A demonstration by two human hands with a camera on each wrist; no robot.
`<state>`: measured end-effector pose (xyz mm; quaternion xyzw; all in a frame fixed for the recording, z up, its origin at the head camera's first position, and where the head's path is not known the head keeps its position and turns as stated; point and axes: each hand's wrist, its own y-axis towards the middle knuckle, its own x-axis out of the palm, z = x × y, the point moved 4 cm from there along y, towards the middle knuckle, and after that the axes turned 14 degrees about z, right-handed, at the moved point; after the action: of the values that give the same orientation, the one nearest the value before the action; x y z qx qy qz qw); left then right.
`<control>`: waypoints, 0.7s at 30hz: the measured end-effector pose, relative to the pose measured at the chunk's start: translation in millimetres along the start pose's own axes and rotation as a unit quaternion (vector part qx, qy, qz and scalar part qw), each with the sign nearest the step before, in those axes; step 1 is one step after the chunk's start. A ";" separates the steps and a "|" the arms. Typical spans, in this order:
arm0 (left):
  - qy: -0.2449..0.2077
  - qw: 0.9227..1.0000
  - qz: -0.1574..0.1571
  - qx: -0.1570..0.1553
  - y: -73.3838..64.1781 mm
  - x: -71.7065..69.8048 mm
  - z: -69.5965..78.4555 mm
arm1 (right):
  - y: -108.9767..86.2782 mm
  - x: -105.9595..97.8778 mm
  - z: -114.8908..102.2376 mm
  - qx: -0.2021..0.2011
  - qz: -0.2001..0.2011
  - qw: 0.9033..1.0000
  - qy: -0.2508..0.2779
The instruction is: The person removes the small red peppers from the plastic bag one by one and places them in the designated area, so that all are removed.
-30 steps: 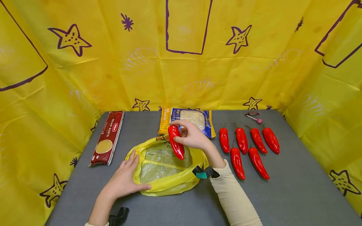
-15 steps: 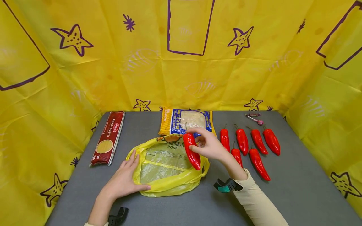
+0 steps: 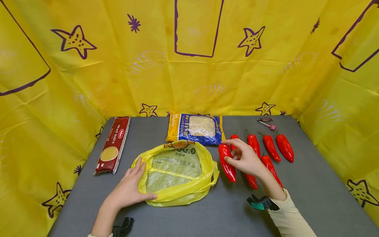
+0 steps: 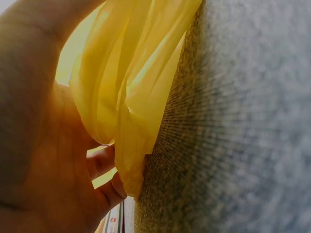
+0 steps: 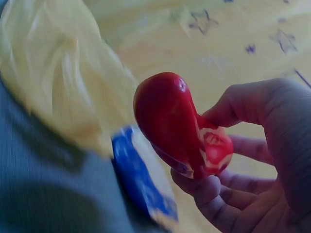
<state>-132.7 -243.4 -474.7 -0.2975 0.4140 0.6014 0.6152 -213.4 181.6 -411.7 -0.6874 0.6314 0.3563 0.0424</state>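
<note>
A glossy red chili pepper [image 3: 227, 168] is pinched between the thumb and fingers of my right hand [image 3: 245, 158], raised just right of the bag. The right wrist view shows the pepper [image 5: 167, 121] end-on, its far part hidden by the fingers. My left hand [image 3: 127, 189] lies spread along the left side of a thin yellow plastic bag [image 3: 177, 194], thumb on the front rim and straight fingers at the left rim. The bag's mouth faces up, wide apart. In the left wrist view the bag's folds [image 4: 121, 87] sit between thumb and fingers.
Several more red chili peppers [image 3: 285, 148] lie right of the right hand, some partly covered by it. A lollipop [image 3: 271, 127] is behind them. A blue-yellow pasta packet [image 3: 201, 126] lies behind the bag, and a red pasta pack [image 3: 113, 144] to the left.
The right hand has carried the chili pepper from over the bag's mouth to the right, in front of the other peppers. The left hand and bag have stayed put.
</note>
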 end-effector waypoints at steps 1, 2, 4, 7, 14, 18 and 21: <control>0.001 1.000 0.000 0.000 -0.5 -0.2 -0.1 | -3.2 -6.9 6.3 0.004 0.007 1.000 -0.008; 0.002 1.000 0.000 0.000 -1.0 -0.6 -0.2 | -6.4 -14.4 12.2 0.007 0.013 1.000 -0.016; 0.003 1.000 0.000 -0.002 -1.7 -1.2 -0.6 | -12.7 -30.4 22.8 0.015 0.023 0.999 -0.030; 0.004 1.000 0.000 -0.003 -2.3 -1.9 -1.1 | -23.0 -56.7 38.0 0.039 0.026 0.998 -0.046; 0.004 1.000 -0.003 -0.007 -1.9 -1.1 -0.6 | -51.7 -118.4 74.3 0.092 0.035 0.991 -0.096; 0.005 1.000 -0.004 -0.003 -0.5 -0.3 0.8 | -67.2 -144.9 96.1 0.125 0.047 0.984 -0.116; 0.004 1.000 -0.001 0.003 1.2 -0.3 1.3 | -78.0 -156.0 111.6 0.152 0.043 0.980 -0.120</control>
<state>-133.6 -242.3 -473.6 -0.2985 0.4179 0.5981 0.6152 -184.0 384.6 -440.3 -0.5970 0.6978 0.3375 0.2067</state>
